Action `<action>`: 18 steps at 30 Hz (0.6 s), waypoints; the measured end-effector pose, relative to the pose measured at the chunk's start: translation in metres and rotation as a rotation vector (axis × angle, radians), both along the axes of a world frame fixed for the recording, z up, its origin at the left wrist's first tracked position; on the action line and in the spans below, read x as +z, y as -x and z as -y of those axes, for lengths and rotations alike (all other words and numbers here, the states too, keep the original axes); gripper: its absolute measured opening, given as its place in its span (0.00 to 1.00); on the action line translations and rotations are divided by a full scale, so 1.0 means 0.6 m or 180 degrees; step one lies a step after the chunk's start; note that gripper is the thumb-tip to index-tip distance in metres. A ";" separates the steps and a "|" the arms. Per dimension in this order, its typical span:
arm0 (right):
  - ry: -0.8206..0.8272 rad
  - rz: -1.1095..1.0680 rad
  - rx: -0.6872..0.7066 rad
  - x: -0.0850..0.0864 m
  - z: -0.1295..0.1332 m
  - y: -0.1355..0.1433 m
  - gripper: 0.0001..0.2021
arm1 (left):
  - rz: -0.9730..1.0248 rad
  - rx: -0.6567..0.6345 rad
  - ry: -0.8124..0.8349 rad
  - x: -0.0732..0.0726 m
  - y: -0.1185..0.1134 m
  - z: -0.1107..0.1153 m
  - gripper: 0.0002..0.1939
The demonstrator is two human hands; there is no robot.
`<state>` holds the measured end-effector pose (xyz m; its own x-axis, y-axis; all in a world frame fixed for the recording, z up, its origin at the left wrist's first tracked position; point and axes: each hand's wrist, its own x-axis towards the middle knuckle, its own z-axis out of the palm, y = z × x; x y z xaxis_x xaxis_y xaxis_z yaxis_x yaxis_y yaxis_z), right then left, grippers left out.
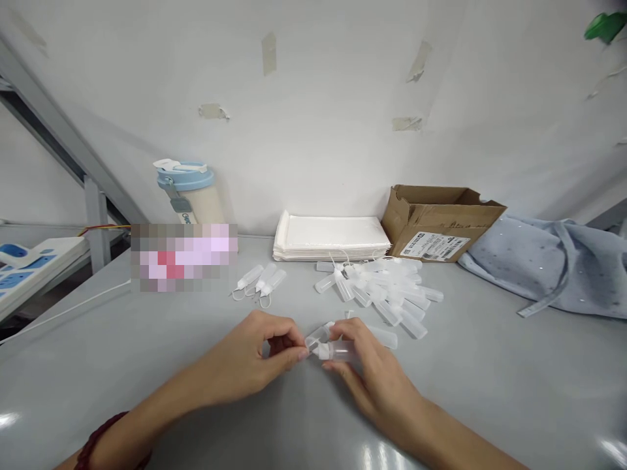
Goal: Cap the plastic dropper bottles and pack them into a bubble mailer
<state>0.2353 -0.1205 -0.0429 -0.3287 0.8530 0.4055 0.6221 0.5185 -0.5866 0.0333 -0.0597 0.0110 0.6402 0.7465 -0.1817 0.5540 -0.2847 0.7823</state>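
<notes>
A small translucent squeeze bottle lies level in my right hand, its white nozzle pointing left. My left hand pinches thumb and forefinger together at the nozzle's end; the fingertips hide most of what they grip, probably the tip or its tethered cap. Just behind my right hand, other bottles lie on the table, one of them a clear bottle partly covered by the hand. Several similar bottles form a loose pile farther back. To the left sits a small group of bottles with looped cap straps.
Behind the bottles are a stack of white padded envelopes and an open cardboard box. A grey-blue cloth lies at right. A blue-lidded tumbler, a blurred-out pink item and a power strip are at left on the grey table.
</notes>
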 end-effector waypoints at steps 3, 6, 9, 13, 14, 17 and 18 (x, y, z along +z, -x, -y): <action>-0.0028 0.0096 -0.0369 -0.005 -0.002 0.000 0.23 | -0.0082 0.0063 -0.0153 0.004 0.009 -0.009 0.11; -0.0370 0.0292 -0.0561 -0.006 -0.002 -0.002 0.26 | 0.0001 0.0630 -0.0794 -0.002 0.015 -0.017 0.13; -0.0637 0.0721 -0.0372 -0.006 -0.003 -0.004 0.22 | -0.0073 0.1214 -0.1718 -0.018 0.016 -0.024 0.12; -0.0809 0.1303 0.0196 -0.005 -0.005 -0.003 0.19 | -0.0837 0.1174 -0.2074 -0.039 0.012 -0.033 0.11; -0.0785 0.1366 0.0291 -0.005 -0.006 -0.003 0.20 | -0.1104 0.1095 -0.1996 -0.043 0.010 -0.035 0.11; -0.0605 0.1339 0.0428 -0.001 -0.004 -0.001 0.22 | -0.1615 0.0926 -0.1772 -0.049 0.005 -0.040 0.11; -0.0556 0.1307 0.0447 0.001 -0.003 0.000 0.24 | -0.1664 0.0911 -0.1743 -0.051 0.004 -0.040 0.11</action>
<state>0.2355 -0.1186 -0.0426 -0.5993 0.7194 0.3512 0.7014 0.6833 -0.2029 0.0312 -0.0355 -0.0193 0.3442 0.9383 0.0341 0.9190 -0.3441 0.1926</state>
